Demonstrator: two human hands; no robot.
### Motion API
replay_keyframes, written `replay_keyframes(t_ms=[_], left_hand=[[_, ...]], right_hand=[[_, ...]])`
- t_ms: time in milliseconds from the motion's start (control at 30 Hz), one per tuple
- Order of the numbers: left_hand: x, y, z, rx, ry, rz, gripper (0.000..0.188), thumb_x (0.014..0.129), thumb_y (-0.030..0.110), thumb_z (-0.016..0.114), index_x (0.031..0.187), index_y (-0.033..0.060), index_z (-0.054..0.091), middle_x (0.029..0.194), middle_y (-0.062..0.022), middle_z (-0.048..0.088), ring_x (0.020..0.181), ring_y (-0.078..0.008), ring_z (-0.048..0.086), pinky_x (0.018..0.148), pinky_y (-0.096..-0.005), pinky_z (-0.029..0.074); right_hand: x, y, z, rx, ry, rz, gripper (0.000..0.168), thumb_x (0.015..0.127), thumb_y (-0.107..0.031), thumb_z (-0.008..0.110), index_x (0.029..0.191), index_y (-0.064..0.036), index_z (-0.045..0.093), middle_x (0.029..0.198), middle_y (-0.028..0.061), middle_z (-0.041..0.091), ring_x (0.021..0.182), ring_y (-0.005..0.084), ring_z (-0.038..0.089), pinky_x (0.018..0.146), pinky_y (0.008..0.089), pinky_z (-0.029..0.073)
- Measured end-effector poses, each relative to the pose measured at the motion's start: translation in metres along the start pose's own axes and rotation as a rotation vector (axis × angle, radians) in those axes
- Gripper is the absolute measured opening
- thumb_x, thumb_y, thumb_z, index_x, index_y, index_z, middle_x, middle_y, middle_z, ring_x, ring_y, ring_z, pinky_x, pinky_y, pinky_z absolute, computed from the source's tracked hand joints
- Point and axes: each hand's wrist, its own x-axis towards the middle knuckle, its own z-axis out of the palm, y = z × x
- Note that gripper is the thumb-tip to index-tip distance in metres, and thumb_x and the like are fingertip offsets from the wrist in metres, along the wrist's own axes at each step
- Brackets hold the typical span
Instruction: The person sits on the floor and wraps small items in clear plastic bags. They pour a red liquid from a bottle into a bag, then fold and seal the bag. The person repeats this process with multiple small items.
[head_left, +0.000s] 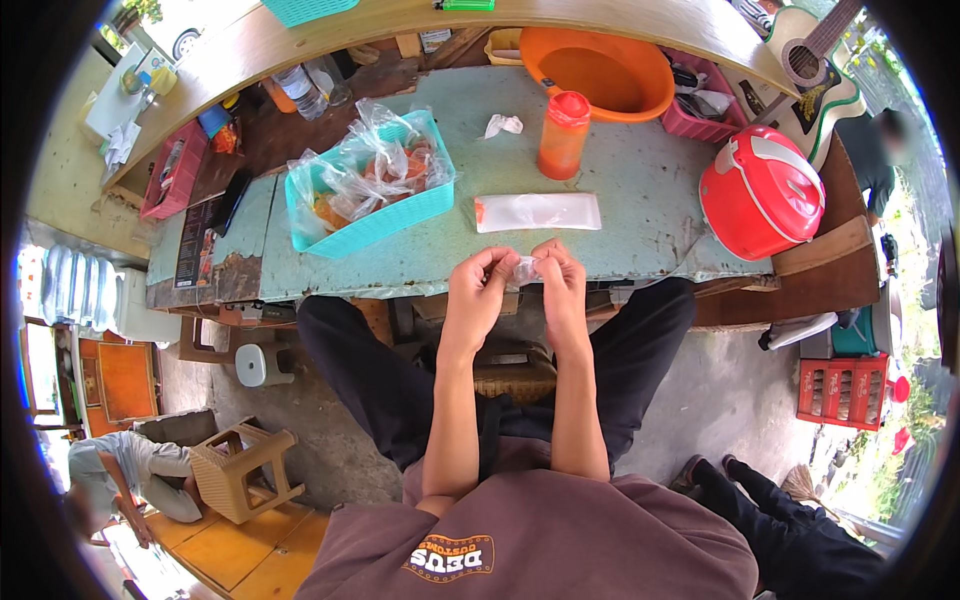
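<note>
Between my two hands, at the table's near edge, is a small piece of clear plastic (524, 271), perhaps a little bag. My left hand (484, 289) pinches one side of it with thumb and fingertips. The other side is gripped by the bent fingers of my right hand (559, 281). Just beyond them lies a flat white plastic packet (538, 212) with an orange mark at its left end. Behind that stands a bottle of orange-red sauce (564, 136). To the left, a turquoise basket (379, 229) holds several knotted clear bags with orange contents.
A red rice cooker (763, 193) stands at the table's right. An orange basin (598, 75) and a pink basket (709, 124) are at the back. Crumpled tissue (504, 125) lies mid-table, a dark phone (232, 202) at left. People are nearby, one bending (139, 480) at lower left.
</note>
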Motion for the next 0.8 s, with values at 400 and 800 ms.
replay_keyframes(t_ms=[400,800], left_hand=[[0.004,-0.008,-0.001,-0.206,-0.089,-0.015,0.024,0.104,0.026,0.060,0.099,0.0036,0.066,0.085,0.0057,0.058,0.079,-0.0033,0.047,0.073,-0.0211,0.040],[0.000,0.000,-0.007,-0.073,-0.166,0.064,0.013,0.101,0.007,0.057,0.108,-0.0010,0.065,0.091,0.0028,0.063,0.082,-0.0036,0.052,0.074,-0.0217,0.042]], right_hand=[[0.000,-0.020,-0.010,-0.073,0.038,0.110,0.015,0.088,-0.016,0.066,0.089,-0.001,0.070,0.090,0.0004,0.061,0.092,0.0134,0.051,0.092,0.0281,0.036],[0.000,-0.014,-0.007,0.001,0.013,0.087,0.011,0.086,-0.001,0.061,0.093,-0.004,0.069,0.088,-0.0006,0.064,0.073,0.0035,0.049,0.064,0.0231,0.040]])
